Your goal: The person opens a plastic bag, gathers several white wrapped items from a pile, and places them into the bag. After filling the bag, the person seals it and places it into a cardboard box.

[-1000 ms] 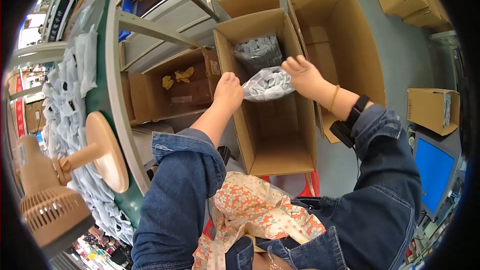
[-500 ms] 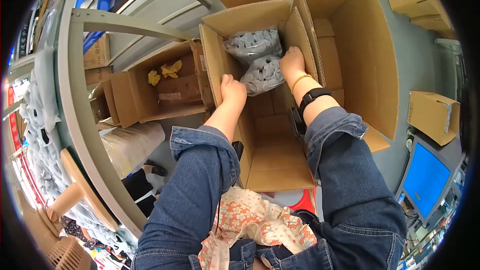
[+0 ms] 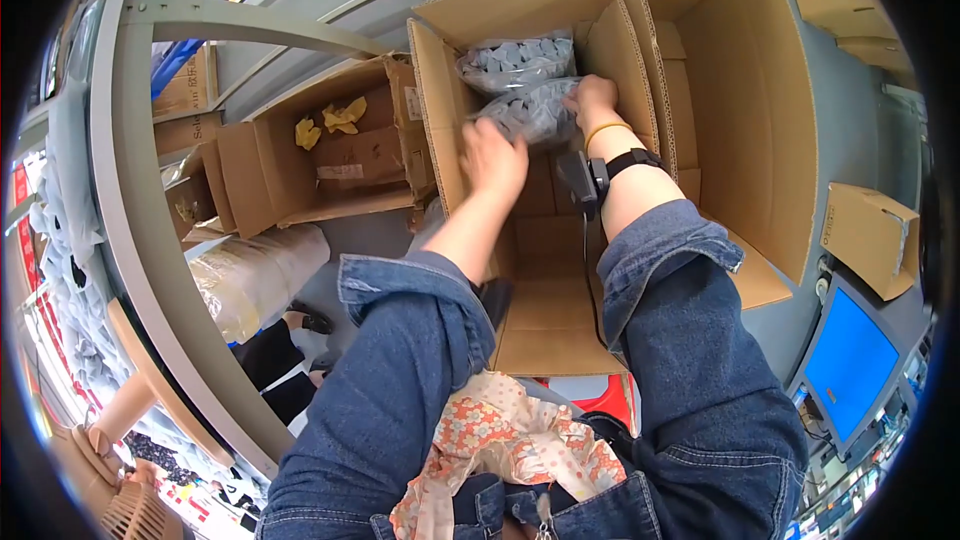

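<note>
Two clear plastic bags of small grey pieces lie inside an open cardboard box: a far bag (image 3: 515, 62) and a near bag (image 3: 535, 112) against it. My right hand (image 3: 597, 100) is at the near bag's right end, fingers curled onto the plastic. At the near bag's left front edge, my left hand (image 3: 493, 158) has its thumb and fingers apart, slightly blurred by motion. The near half of the cardboard box (image 3: 560, 335) shows bare brown cardboard. A black device (image 3: 583, 180) with a cable is strapped to my right wrist.
Another open cardboard box (image 3: 750, 130) adjoins on the right. To the left, a smaller box (image 3: 350, 170) holds crumpled yellow paper (image 3: 343, 116), behind a grey metal frame (image 3: 135, 190). A blue-screened monitor (image 3: 850, 360) stands at right. A person's dark shoe (image 3: 315, 322) shows at lower left.
My left hand has left the box's left wall and moved right to the near bag. The near bag sits farther back, against the far one. My right hand has moved slightly farther in.
</note>
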Demonstrator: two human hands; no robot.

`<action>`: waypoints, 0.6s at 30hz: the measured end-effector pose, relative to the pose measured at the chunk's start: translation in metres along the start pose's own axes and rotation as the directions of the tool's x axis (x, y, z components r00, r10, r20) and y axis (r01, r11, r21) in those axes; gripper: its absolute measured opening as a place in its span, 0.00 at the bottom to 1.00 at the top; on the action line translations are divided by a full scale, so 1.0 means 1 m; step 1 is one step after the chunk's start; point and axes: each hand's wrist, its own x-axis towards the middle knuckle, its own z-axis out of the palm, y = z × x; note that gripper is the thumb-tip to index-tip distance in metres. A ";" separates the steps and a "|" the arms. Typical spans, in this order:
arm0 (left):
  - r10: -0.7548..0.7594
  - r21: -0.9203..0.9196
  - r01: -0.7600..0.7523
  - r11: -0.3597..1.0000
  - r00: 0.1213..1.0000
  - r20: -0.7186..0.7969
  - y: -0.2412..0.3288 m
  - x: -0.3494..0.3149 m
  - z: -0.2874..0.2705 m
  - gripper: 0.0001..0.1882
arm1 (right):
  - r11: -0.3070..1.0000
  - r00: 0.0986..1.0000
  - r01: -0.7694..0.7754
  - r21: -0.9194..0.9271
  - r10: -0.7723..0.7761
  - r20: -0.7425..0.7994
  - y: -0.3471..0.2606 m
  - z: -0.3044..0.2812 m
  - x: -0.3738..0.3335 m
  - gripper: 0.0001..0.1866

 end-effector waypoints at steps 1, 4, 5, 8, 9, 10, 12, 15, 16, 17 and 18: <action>-0.360 -0.405 0.424 0.810 0.905 0.228 -0.015 -0.005 0.017 0.13 | 0.965 0.997 -0.071 0.254 0.062 0.040 -0.020 0.015 -0.013 0.10; -0.323 -0.633 0.772 0.067 0.617 0.718 -0.010 -0.007 0.047 0.12 | 0.544 0.951 -0.271 0.794 0.277 0.135 -0.008 0.007 -0.006 0.09; -0.160 -0.595 0.789 -0.156 0.574 0.803 -0.009 -0.005 0.044 0.12 | 0.326 0.927 -0.301 0.896 0.320 0.195 -0.004 0.002 -0.006 0.09; -0.057 -0.547 0.693 -0.469 0.595 0.802 -0.014 0.019 0.033 0.15 | 0.080 0.932 -0.273 0.959 0.270 0.243 0.015 0.001 -0.040 0.09; -0.148 -0.600 0.576 -0.555 0.642 0.753 -0.021 0.028 0.026 0.19 | 0.060 0.957 -0.239 0.969 0.186 0.225 0.019 0.007 -0.066 0.08; -0.163 -0.612 0.568 -0.551 0.646 0.746 -0.030 0.033 0.020 0.19 | 0.049 0.907 -0.277 0.960 0.342 0.245 0.017 0.014 -0.092 0.10; -0.145 -0.600 0.544 -0.586 0.658 0.739 -0.036 0.039 0.010 0.20 | 0.036 0.837 -0.317 0.948 0.481 0.262 0.014 0.023 -0.125 0.12; -0.125 -0.618 0.502 -0.605 0.706 0.697 -0.012 0.025 0.007 0.20 | -0.288 0.673 -0.701 0.652 0.033 0.739 0.044 0.044 -0.123 0.29; -0.115 -0.643 0.481 -0.596 0.741 0.661 -0.001 0.012 0.006 0.20 | -0.279 0.672 -0.705 0.652 0.029 0.740 0.046 0.051 -0.102 0.29; -0.063 -0.632 0.510 -0.583 0.748 0.661 0.028 -0.001 0.004 0.19 | -0.154 0.796 -0.603 0.782 -0.063 0.602 0.054 0.041 -0.055 0.30; -0.063 -0.652 0.523 -0.548 0.752 0.656 0.027 -0.018 -0.002 0.18 | -0.055 0.850 -0.510 0.858 -0.185 0.493 0.050 0.049 -0.044 0.34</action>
